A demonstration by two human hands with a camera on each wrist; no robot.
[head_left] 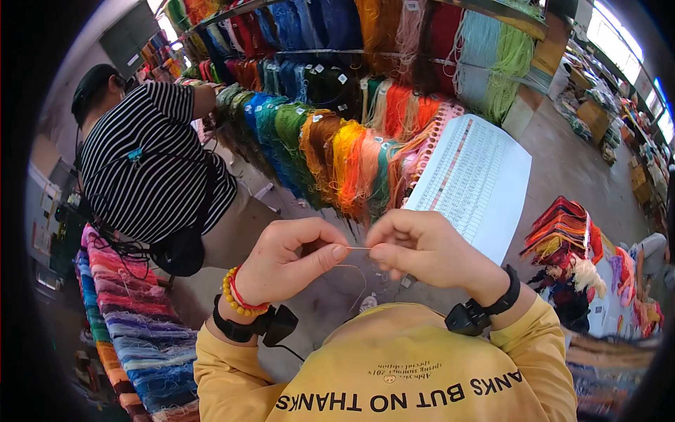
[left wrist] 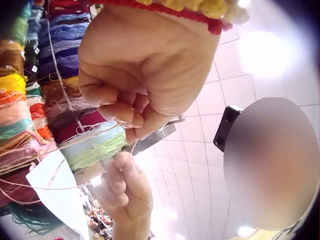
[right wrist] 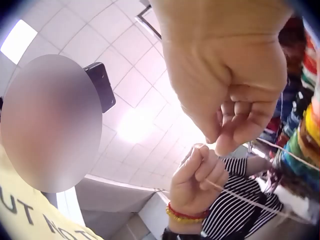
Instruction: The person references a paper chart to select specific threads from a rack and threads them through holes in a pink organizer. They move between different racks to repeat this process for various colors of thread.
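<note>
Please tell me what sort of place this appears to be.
It is probably a yarn or thread workshop or storeroom: many-coloured skeins hang in rows, a large printed sheet lies against them, and the left hand and right hand pinch a thin strand.

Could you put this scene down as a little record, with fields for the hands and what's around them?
left hand: pinches a thread
right hand: pinches the thread close by
thread: thin, straight between the fingertips
left wrist: yellow beaded bracelet
beyond: colourful yarn skeins, printed sheet
bystander: person in striped top, facing the skeins
</note>
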